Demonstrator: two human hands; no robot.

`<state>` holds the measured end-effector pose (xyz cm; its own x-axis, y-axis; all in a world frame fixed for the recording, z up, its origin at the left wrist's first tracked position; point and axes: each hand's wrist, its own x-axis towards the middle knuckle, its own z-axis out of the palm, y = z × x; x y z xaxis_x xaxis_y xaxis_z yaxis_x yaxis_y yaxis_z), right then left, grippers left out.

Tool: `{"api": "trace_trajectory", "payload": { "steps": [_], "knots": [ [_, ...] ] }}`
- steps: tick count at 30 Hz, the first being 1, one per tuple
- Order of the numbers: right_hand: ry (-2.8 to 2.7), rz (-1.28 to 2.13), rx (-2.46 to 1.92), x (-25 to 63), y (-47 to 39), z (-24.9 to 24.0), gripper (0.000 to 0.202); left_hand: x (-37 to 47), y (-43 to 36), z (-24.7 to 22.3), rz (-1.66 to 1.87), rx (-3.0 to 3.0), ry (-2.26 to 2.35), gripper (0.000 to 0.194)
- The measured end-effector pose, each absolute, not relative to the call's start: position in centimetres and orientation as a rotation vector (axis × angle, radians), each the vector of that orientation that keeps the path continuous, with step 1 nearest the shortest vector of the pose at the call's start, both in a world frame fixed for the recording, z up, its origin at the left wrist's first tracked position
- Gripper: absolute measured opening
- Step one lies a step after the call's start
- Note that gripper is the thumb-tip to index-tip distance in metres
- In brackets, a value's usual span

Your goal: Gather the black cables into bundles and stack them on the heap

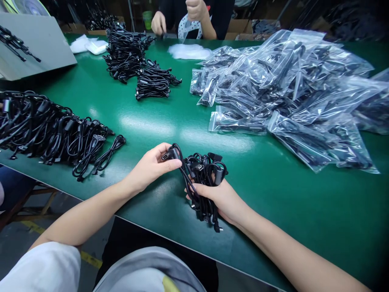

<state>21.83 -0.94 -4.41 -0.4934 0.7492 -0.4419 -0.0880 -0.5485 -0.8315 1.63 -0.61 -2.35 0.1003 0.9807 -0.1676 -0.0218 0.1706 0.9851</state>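
Near the table's front edge my right hand [220,196] is wrapped round a bunch of black cables [202,174], with connectors sticking out at top and bottom. To its left, my left hand [159,162] pinches the connector end of one black cable [174,153] between thumb and fingers. That cable's looped length runs down to the left side of the bunch and meets my right thumb. My palms and some fingertips are hidden behind the cables.
Coiled cables [57,129] form a long pile at the left. Two more cable piles [126,52] [154,81] lie farther back. Bagged cables [273,85] are heaped at the right on the green table [146,121]. Across it, a person's hands [196,10] are near clear bags [189,51].
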Motion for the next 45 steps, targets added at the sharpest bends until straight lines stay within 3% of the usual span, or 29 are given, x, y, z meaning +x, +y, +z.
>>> {"api": "trace_trajectory", "payload": {
  "steps": [20,45],
  "knots": [
    [-1.327,1.834,-1.213,21.7,-1.2,-5.0,0.017,1.3,-0.4,-3.6,1.14,1.043,1.097,0.03],
    [-1.42,1.793,-1.246,21.7,-1.3,-4.7,0.02,1.2,-0.1,-3.6,1.187,1.06,1.017,0.024]
  ]
}}
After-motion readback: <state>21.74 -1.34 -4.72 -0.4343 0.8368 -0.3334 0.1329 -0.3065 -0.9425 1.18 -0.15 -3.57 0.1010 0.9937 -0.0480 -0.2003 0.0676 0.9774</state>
